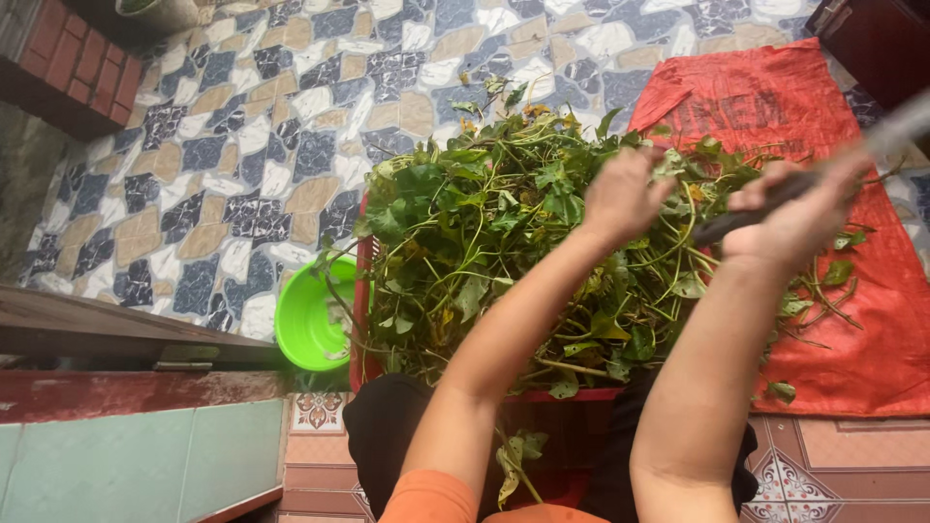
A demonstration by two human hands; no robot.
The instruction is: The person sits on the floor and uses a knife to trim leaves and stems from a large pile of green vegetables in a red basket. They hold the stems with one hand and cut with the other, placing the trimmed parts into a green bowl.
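While we look down over both forearms, the heap of leafy green vines (pixel 504 232) fills a red crate (pixel 360 291), stems tangled, a few leaves yellowing; our left hand (pixel 625 199) presses into the top of the pile, fingers curled among leaves, though what they grip we cannot tell; our right hand (pixel 799 218) is clenched round a dark-handled knife (pixel 765 203), its blade blurred; a green bowl (pixel 305 320) sits beside the crate, a red sack (pixel 852 291) lies beneath.
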